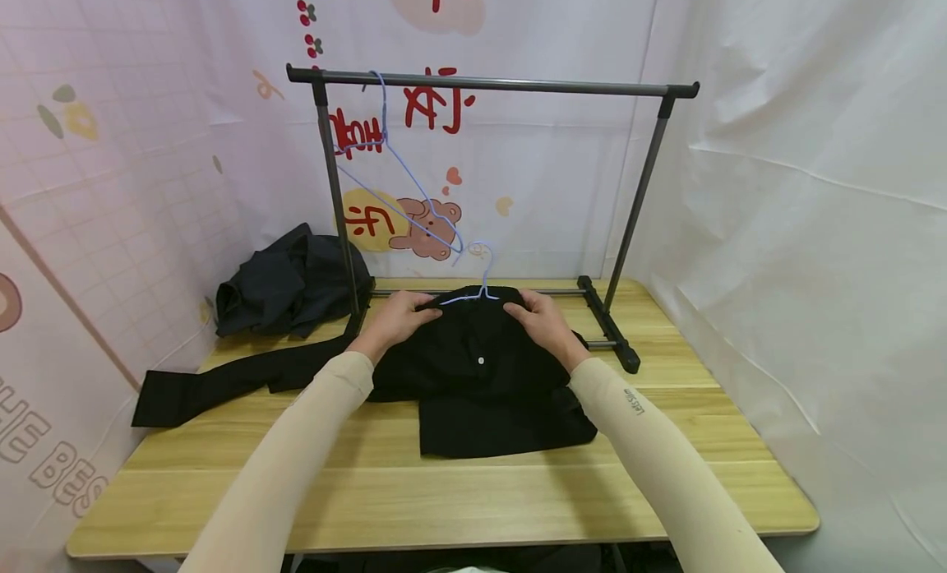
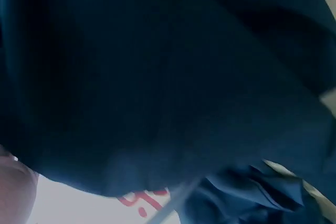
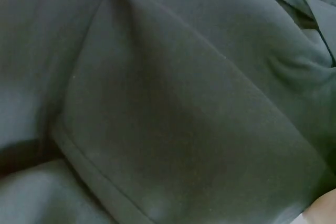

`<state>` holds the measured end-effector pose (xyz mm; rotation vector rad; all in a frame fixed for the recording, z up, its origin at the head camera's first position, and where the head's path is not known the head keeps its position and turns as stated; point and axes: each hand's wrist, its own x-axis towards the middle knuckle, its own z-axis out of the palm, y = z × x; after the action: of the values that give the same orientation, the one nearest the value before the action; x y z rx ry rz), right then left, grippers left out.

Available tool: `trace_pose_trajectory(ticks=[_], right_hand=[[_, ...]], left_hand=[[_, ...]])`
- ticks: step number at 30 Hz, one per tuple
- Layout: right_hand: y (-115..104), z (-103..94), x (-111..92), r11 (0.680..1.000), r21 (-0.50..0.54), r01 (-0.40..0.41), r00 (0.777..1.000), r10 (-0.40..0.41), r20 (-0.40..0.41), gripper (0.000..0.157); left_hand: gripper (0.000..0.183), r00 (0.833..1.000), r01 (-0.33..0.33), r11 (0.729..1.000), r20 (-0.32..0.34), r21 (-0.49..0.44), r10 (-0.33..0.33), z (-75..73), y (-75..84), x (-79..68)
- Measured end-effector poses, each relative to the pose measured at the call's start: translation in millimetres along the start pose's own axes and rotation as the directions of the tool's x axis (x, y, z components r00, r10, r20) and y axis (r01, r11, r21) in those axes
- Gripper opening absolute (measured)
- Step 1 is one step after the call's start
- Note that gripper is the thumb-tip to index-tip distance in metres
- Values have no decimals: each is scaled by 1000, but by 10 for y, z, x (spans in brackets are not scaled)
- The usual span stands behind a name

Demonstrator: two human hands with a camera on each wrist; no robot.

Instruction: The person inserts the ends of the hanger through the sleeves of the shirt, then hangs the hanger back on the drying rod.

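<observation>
A black shirt point(image 1: 451, 367) with a white button point(image 1: 481, 361) is partly lifted off the table, its lower part folded on the wood. Out of its collar rises the hook of a light purple hanger point(image 1: 484, 289); the hanger's lower part is hidden by cloth. My left hand point(image 1: 395, 318) pinches the shirt at one shoulder, thumb on the near side. At the opposite shoulder my right hand point(image 1: 546, 322) grips the cloth the same way. Dark shirt fabric point(image 2: 157, 77) fills most of the left wrist view. In the right wrist view, shirt fabric point(image 3: 184, 119) hides nearly everything but a fingertip.
A grey metal clothes rack point(image 1: 503, 83) stands behind the shirt on the wooden table point(image 1: 355, 507). Another light purple hanger point(image 1: 403, 162) hangs from its left end. Heaped dark clothing point(image 1: 288, 281) lies at the back left. One black sleeve point(image 1: 237, 377) stretches out leftward.
</observation>
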<state>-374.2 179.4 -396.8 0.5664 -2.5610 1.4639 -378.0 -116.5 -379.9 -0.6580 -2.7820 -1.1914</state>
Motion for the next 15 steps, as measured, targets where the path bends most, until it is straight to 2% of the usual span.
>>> trace_pose_trajectory(ticks=[3,8,12,15], right_hand=[[-7,-2,3,1000,-15,-14,1000,14,-2,25],[88,-138,-42,989,-103,-109,994,108,-15,33],[284,-332,-115,957,-234,-172,984,179,10,28],[442,-468,-195,920,-353,-171,981,194,31,22]], left_hand=[[19,999,-5,1000,-34,-18,5,59,20,15],[27,995,23,998,-97,-60,-29,43,-33,7],[32,992,43,998,-115,-49,-49,-24,-116,-7],[32,991,72,996,-111,-42,-77,-64,-178,-26]])
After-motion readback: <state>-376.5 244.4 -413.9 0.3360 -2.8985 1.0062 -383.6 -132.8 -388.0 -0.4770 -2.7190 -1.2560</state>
